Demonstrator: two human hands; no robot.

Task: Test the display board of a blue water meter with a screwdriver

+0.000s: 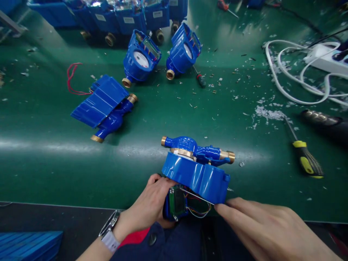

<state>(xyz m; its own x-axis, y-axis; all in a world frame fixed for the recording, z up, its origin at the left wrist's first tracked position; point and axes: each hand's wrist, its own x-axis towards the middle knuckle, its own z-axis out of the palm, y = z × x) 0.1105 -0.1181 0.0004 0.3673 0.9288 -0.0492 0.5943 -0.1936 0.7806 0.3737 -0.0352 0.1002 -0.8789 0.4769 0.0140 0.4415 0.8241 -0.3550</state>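
A blue water meter lies on its side at the bench's near edge, its brass-ended pipe body turned away from me. Below its blue housing, my left hand grips a display module with a green circuit board. Thin coloured wires run beside the module. My right hand is at the housing's lower right corner, thumb and fingers closed against it; some fingertips are hidden. A thin pale straight line, a rod or wire, reaches from the module to the right thumb; I cannot tell which.
Another meter with red wires lies at left; two opened meters stand further back, before a row of blue units. A yellow-black screwdriver, a heat gun nozzle, white cable and power strip are on the right. Scraps litter the green bench.
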